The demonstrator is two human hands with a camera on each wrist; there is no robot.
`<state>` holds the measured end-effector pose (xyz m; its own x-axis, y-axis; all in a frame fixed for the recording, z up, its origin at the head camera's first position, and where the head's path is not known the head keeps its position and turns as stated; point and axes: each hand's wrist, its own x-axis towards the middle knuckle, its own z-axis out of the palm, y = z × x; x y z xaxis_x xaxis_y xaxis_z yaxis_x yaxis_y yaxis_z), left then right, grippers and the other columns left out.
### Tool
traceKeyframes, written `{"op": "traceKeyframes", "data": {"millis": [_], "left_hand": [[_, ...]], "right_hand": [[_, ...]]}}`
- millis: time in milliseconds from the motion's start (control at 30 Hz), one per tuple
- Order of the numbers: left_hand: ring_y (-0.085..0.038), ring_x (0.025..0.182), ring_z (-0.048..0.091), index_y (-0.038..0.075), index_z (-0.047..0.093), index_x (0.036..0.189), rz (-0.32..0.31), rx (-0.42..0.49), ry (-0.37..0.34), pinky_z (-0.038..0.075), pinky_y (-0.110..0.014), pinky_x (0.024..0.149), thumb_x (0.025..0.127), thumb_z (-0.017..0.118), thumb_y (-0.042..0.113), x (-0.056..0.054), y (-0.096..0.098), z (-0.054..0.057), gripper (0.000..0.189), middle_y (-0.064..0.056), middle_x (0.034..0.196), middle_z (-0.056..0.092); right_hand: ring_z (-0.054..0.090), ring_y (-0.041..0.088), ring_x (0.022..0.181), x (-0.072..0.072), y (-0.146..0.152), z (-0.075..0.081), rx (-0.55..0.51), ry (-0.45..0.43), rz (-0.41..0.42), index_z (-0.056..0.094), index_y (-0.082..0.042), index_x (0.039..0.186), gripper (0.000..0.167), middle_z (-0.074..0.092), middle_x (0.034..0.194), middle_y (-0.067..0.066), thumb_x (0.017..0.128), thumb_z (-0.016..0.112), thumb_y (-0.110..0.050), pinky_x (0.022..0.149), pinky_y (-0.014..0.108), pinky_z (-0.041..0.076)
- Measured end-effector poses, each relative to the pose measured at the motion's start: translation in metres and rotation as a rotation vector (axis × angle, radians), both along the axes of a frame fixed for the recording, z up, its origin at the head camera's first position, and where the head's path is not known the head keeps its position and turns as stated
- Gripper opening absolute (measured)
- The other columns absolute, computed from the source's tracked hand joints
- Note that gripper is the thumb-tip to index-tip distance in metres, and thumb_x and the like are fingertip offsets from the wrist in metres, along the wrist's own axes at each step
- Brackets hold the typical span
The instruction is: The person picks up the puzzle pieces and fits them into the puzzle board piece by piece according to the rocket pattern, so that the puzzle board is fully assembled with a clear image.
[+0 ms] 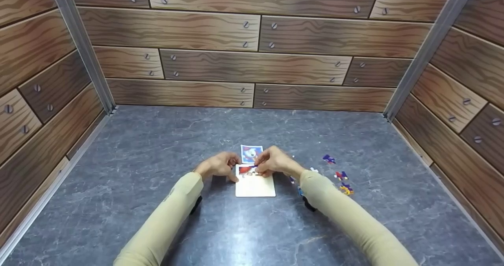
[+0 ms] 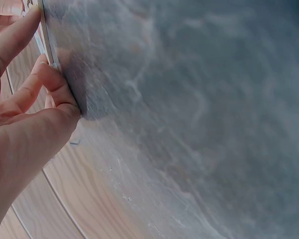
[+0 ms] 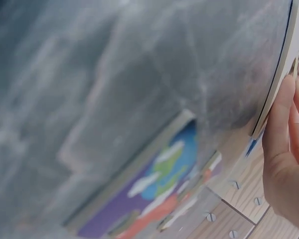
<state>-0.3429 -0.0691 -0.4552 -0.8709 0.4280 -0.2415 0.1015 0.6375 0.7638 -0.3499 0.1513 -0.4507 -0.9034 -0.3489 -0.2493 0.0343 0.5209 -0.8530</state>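
Observation:
A pale square puzzle board (image 1: 256,188) lies on the table, with printed puzzle pieces (image 1: 245,170) along its far edge. My left hand (image 1: 220,165) is at the board's left side, its thumb touching the edge and its bent fingers by the far corner. From the other side my right hand (image 1: 275,161) reaches over the far right part of the board, fingers bent at the pieces there. I cannot tell whether it pinches a piece. Just beyond the board lies a picture card (image 1: 249,154) with a white cartoon animal, partly covered by the right hand.
Loose puzzle pieces lie to the right: a purple one (image 1: 329,159), a red and purple one (image 1: 341,175) and an orange and purple one (image 1: 346,188). Several more lie by the right forearm. Wood-patterned walls (image 1: 252,69) enclose the grey marbled table (image 1: 177,128).

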Motion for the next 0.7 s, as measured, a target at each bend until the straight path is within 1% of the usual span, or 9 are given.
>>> {"op": "traceKeyframes", "data": {"millis": [133, 367, 533, 700], "left_hand": [[-0.015, 0.082, 0.045, 0.008, 0.063, 0.108, 0.009, 0.007, -0.004, 0.039, -0.026, 0.07, 0.07, 0.084, 0.001, 0.001, -0.001, -0.001, 0.044, -0.001, 0.091, 0.051], [-0.014, 0.08, 0.044, 0.004, 0.061, 0.108, 0.004, 0.065, -0.011, 0.037, -0.024, 0.068, 0.069, 0.082, -0.002, 0.002, 0.0, -0.002, 0.045, -0.001, 0.089, 0.05], [-0.014, 0.08, 0.044, 0.005, 0.062, 0.108, 0.005, 0.059, -0.023, 0.037, -0.025, 0.069, 0.07, 0.082, -0.002, 0.001, 0.0, -0.001, 0.044, -0.001, 0.088, 0.049], [-0.015, 0.081, 0.043, 0.005, 0.062, 0.11, 0.012, 0.058, -0.04, 0.036, -0.026, 0.07, 0.071, 0.082, -0.002, 0.001, 0.0, 0.0, 0.044, -0.001, 0.089, 0.049]], "right_hand": [[0.062, 0.011, 0.056, 0.001, -0.003, 0.002, 0.032, 0.027, -0.007, 0.072, 0.004, 0.09, 0.012, 0.066, 0.071, 0.005, 0.079, 0.076, 0.002, 0.052, 0.024, 0.053], [0.061, 0.011, 0.053, 0.003, -0.005, 0.003, 0.086, 0.043, -0.033, 0.073, 0.0, 0.084, 0.008, 0.066, 0.063, 0.004, 0.078, 0.079, -0.002, 0.048, 0.024, 0.052], [0.059, 0.009, 0.049, 0.003, -0.008, 0.0, 0.112, 0.065, -0.06, 0.073, -0.001, 0.08, 0.006, 0.065, 0.061, 0.004, 0.078, 0.078, -0.001, 0.045, 0.023, 0.049], [0.059, 0.009, 0.051, 0.002, -0.011, -0.001, 0.096, 0.07, -0.072, 0.073, 0.0, 0.079, 0.005, 0.064, 0.061, 0.004, 0.078, 0.078, 0.001, 0.048, 0.022, 0.051]]}}
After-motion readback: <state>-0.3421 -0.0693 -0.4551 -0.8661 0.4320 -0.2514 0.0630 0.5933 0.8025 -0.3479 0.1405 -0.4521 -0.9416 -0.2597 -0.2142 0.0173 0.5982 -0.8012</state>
